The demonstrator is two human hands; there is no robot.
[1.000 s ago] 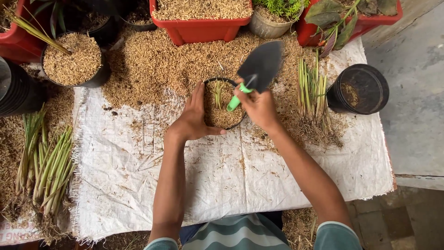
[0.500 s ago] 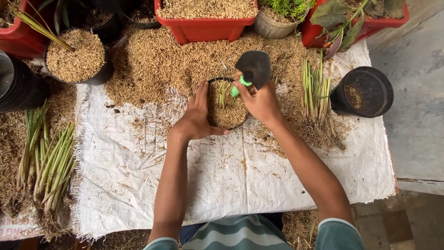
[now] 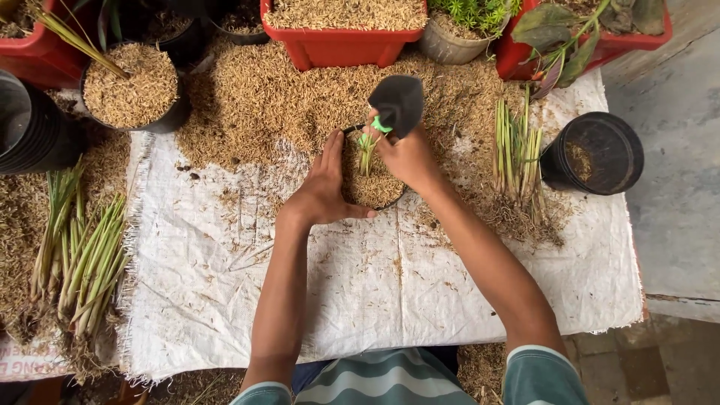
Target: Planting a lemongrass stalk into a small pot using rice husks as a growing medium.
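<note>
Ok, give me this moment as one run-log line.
left hand: cupping small black pot | right hand: gripping trowel, blade up | pot: husk-filled, green shoots upright

A white woven sheet (image 3: 360, 277) covered the table, strewn with rice husk (image 3: 255, 97) heaped just beyond the hands' grip. Left of the grip lay a bundle of green stalks (image 3: 82, 262) and a husk-filled black pot (image 3: 135, 86); right of it, more stalks (image 3: 516, 150) beside an empty black pot (image 3: 594, 154).
</note>
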